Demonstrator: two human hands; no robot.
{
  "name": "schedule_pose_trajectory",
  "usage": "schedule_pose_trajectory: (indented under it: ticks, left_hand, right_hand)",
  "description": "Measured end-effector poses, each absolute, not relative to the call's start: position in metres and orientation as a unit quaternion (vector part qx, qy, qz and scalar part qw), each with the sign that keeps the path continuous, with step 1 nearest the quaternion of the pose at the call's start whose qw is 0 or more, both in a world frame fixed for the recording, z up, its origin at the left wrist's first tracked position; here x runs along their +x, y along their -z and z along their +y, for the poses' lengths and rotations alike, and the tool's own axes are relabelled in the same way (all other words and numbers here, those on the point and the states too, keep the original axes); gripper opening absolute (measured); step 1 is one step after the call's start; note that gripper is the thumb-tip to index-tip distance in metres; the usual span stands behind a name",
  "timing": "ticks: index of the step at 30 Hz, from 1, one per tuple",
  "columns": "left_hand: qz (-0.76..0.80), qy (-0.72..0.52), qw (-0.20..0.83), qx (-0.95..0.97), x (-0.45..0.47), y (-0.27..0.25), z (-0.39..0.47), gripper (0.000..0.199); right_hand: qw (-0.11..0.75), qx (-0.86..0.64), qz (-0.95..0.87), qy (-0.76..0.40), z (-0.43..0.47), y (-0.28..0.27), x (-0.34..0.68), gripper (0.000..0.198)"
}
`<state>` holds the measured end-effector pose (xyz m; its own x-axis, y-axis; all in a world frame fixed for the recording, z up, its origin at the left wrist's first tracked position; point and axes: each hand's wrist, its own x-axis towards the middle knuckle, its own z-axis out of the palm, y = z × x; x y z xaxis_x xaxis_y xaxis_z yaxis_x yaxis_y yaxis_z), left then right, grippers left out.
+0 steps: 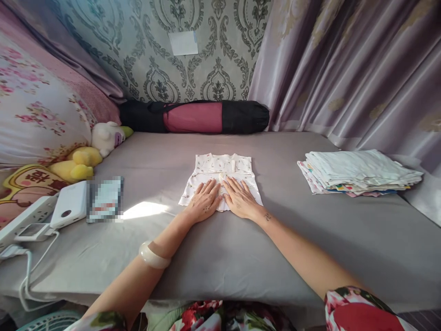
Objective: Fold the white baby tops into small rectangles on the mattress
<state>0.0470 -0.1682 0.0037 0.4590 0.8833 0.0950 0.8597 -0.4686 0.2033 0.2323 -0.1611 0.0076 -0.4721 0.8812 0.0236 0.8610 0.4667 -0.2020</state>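
Observation:
A small white printed baby garment (237, 164) lies flat on the grey sheet in front of me, its top part marked off by a seam or fold line. My left hand (206, 201) rests palm down on its lower left half, fingers stretched out. Beside it, my right hand (239, 197) lies flat on the lower right half, with its fingers spread. The thumbs almost meet at the middle of the cloth. Neither hand grips anything. Part of the garment's lower edge is hidden beneath the hands.
To the right lies a stack of folded clothes (358, 172). A black and pink rolled bag (193, 117) lies along the wall. On the left are a power strip (27, 218), a white power bank (70, 204), a blurred item (105, 198) and plush toys (77, 163).

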Motion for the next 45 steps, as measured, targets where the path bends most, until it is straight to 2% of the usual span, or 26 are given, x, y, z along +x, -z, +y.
schedule_pose_trajectory:
  ticks: [7,18,23,26,30,33,35,39,45]
  left_hand:
    - [0.485,-0.117,0.077,0.863,0.040,-0.014,-0.175,0.067]
    - [0.491,-0.144,0.115,0.851,0.034,-0.008,-0.172,0.066]
    - [0.513,-0.191,0.109,0.830,0.026,-0.008,-0.168,0.055]
    - [0.562,-0.242,0.069,0.788,0.017,-0.010,-0.164,0.043]
    - [0.659,-0.261,0.014,0.705,0.002,-0.010,-0.161,0.034]
    - [0.713,-0.256,0.016,0.652,-0.008,-0.007,-0.159,0.032]
    - [0.735,-0.252,0.025,0.628,-0.014,-0.005,-0.158,0.032]
    - [0.753,-0.232,0.056,0.613,-0.020,-0.005,-0.157,0.034]
    - [0.773,-0.194,0.098,0.596,-0.021,-0.017,-0.160,0.032]
  right_hand:
    - [0.077,-0.535,-0.838,-0.079,-0.165,-0.017,0.251,0.057]
    - [0.042,-0.569,-0.819,-0.062,-0.164,-0.013,0.266,0.058]
    - [0.028,-0.580,-0.809,-0.094,-0.164,-0.010,0.265,0.058]
    - [0.031,-0.572,-0.811,-0.117,-0.164,-0.014,0.268,0.058]
    - [0.104,-0.561,-0.810,-0.135,-0.158,-0.020,0.278,0.054]
    - [0.184,-0.604,-0.766,-0.120,-0.149,-0.022,0.288,0.049]
    - [0.197,-0.653,-0.721,-0.123,-0.144,-0.023,0.295,0.044]
    - [0.164,-0.716,-0.663,-0.146,-0.138,-0.025,0.310,0.038]
    - [0.111,-0.731,-0.654,-0.158,-0.142,-0.035,0.313,0.021]
